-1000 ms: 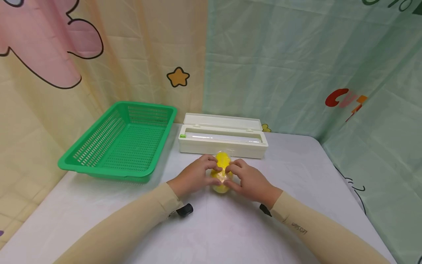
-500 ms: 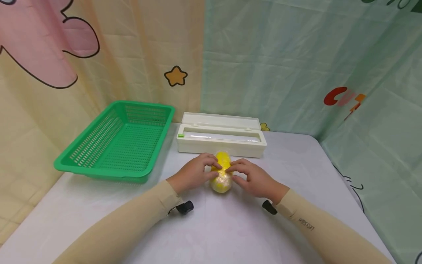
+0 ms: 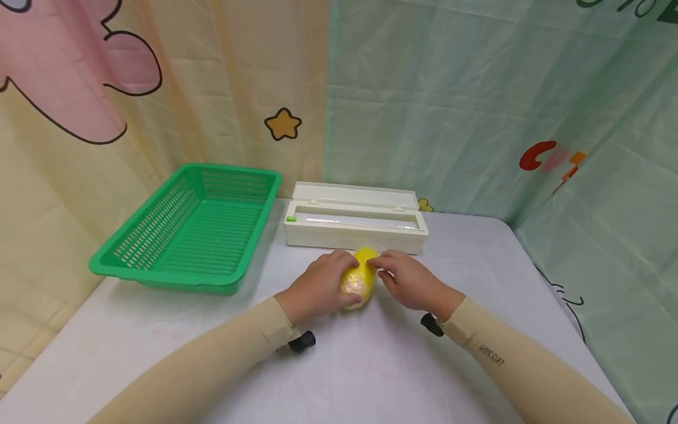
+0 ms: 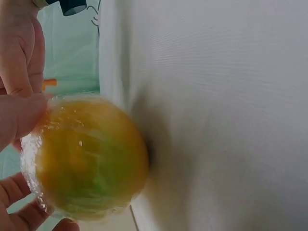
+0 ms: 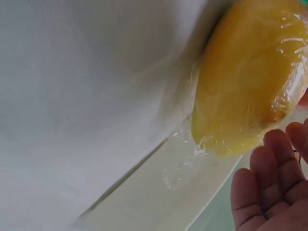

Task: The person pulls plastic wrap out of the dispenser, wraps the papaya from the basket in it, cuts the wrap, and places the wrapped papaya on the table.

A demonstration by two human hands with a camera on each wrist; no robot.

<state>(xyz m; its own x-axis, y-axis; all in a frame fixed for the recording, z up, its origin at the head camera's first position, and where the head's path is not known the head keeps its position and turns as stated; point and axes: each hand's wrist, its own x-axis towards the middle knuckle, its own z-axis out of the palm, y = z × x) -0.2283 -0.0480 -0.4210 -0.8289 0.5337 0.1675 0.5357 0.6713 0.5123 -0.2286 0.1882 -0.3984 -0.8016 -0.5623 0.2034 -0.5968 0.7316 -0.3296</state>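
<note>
A yellow mango [image 3: 358,284] in clear cling film lies on the white table, its far end tipped slightly right. My left hand [image 3: 319,285] grips it from the left, thumb at the near end and fingers over the top. From the right, my right hand [image 3: 414,284] reaches its fingertips to the far end of the wrapped fruit. The left wrist view shows green tints on the mango [image 4: 94,159] under the shiny film. In the right wrist view, loose film [image 5: 179,166] sticks out past the mango's tip, and several fingers [image 5: 269,178] extend loosely near it.
Behind the mango stands a white cling film box [image 3: 355,238] with its lid up and a roll inside. A green plastic basket [image 3: 238,277] sits at the back left. Patterned curtains [image 3: 424,106] hang close behind the table [image 3: 339,365].
My left hand has gone from touching the mango with its fingertips to gripping it. The mango has tilted, its far end moving right. My right fingertips have shifted toward that far end.
</note>
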